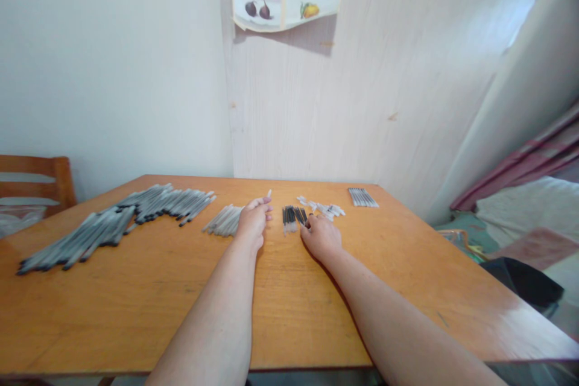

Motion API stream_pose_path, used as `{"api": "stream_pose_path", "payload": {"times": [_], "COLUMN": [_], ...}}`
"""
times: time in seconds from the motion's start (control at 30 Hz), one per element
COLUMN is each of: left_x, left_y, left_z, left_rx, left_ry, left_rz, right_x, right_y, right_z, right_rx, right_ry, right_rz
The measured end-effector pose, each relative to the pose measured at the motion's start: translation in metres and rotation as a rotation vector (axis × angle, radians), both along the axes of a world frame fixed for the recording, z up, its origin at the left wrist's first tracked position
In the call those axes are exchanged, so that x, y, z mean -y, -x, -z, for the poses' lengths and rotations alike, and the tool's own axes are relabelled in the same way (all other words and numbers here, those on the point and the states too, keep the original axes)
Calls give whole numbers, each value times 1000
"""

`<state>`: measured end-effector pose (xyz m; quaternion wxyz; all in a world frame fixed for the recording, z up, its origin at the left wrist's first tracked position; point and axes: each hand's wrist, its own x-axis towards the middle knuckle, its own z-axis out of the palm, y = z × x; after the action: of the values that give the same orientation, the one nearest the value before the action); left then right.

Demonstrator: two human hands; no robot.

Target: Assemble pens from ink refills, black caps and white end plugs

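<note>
My left hand (254, 218) is closed around a slim translucent pen barrel (269, 193), whose whitish end sticks out past the fingers. Beside that hand, on its left, lies a bundle of similar clear barrels (222, 221). My right hand (322, 235) rests low over the table with its fingers pinched at the right edge of a small row of black ink refills (289, 217). What sits between those fingertips is mostly hidden. Just beyond the right hand, small whitish translucent pen parts (332, 211) are scattered.
Large piles of black-ended pens (172, 202) cover the left of the wooden table (203, 313). A neat row of pens (362, 197) lies at the back right. A wooden chair (63, 181) stands at left; a black bag (522, 283) is beyond the right edge.
</note>
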<state>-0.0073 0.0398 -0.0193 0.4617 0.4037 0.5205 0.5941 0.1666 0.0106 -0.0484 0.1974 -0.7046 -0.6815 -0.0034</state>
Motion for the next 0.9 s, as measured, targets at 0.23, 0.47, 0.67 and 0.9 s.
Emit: {"api": "stream_pose_path", "payload": {"times": [0.23, 0.47, 0.67, 0.9], "left_x": [-2, -4, 8, 30], "left_y": [0, -1, -12, -39], "left_z": [1, 2, -2, -4], "left_rx": [108, 247, 260, 96], "left_ry": [14, 3, -40, -101], "left_rz": [38, 110, 301, 530], "right_x": [0, 1, -4, -3], "right_y": [0, -1, -2, -5], "right_z": [0, 0, -1, -17], "right_rx": [-5, -88, -417, -1162], "right_ry": [1, -43, -159, -166], "right_rz": [-3, 20, -63, -312]}}
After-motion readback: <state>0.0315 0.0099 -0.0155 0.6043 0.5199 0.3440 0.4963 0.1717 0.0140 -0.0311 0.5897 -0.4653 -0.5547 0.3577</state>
